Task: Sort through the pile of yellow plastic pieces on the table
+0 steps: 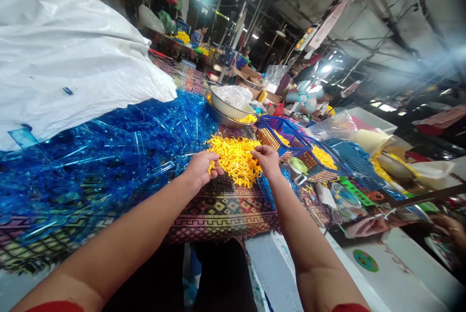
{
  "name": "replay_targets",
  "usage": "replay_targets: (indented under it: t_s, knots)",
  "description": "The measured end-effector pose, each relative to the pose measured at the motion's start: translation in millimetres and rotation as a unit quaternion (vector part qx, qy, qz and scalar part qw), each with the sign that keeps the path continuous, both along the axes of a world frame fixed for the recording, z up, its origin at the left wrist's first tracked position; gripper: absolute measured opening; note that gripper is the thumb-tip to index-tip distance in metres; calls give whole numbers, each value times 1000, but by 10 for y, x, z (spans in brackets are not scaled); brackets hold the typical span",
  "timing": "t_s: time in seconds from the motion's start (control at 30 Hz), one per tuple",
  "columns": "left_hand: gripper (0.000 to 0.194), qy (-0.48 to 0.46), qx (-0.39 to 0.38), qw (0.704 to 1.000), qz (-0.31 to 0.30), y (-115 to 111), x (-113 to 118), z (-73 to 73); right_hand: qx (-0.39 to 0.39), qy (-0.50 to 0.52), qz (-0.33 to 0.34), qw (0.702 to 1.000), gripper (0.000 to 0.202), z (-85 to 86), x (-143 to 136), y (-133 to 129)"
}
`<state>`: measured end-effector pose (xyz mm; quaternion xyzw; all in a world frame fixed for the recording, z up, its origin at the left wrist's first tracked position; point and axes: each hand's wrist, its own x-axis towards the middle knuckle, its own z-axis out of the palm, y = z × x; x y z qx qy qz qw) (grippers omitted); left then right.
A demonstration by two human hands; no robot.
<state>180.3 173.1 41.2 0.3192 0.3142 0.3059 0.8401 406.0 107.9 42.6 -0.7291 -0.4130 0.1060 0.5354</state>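
Observation:
A heap of small yellow plastic pieces (235,154) lies on the patterned cloth in front of me. At its left edge is my left hand (202,169), its fingers closed around a yellow piece (211,166). My right hand (267,159) is at the heap's right edge, thumb and fingers pinched together; what lies between them is too small to make out. Close below the heap sits a pile of small dark pieces (220,184). To the left spreads a large mass of shiny blue plastic pieces (145,142).
A white sheet or sack (80,55) covers the far left. Beyond the heap stand stacked bowls (227,103) and a blue basket (284,132). More baskets and a green-lidded container (297,165) are to the right. People sit further back.

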Motion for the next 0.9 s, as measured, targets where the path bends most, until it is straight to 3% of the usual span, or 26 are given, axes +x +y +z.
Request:
replay_targets:
  t_s: [0.1, 0.47, 0.77, 0.9]
  knots:
    - [11, -3, 3, 1000, -5, -8, 2, 0, 6, 11, -1, 1000, 28, 12, -14, -23]
    - [11, -31, 5, 999, -24, -46, 18, -28, 55, 192, 40, 979, 27, 70, -272, -74]
    - [15, -53, 12, 998, -40, -62, 15, 5, 49, 219, 180, 958, 21, 121, -842, -238]
    - [17, -84, 27, 994, -64, -60, 9, 5, 53, 279, 199, 938, 18, 119, -1012, -250]
